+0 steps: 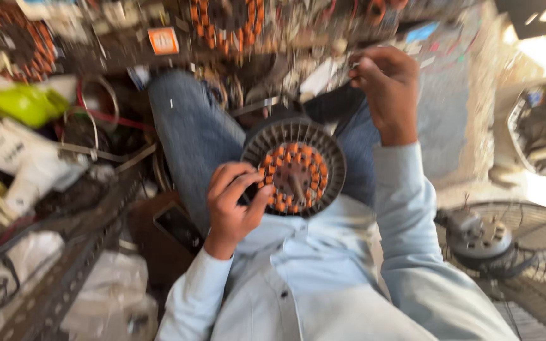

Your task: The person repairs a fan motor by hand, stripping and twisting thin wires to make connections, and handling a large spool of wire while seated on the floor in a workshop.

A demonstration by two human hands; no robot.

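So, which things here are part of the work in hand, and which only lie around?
In hand:
left hand
round motor part with orange coils
right hand

Lying about:
green bottle
phone
fan guard
second coil ring

Left hand (232,205) on a round motor stator (294,168) in the lap, right hand (383,88) raised, fingers pinched.

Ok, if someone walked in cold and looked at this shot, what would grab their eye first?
The round motor stator with orange copper windings, resting on the person's lap at centre, the left hand gripping its near edge. The right hand is raised above it, fingertips pinched as if on something fine. At lower right a fan with a wire guard lies on the floor.
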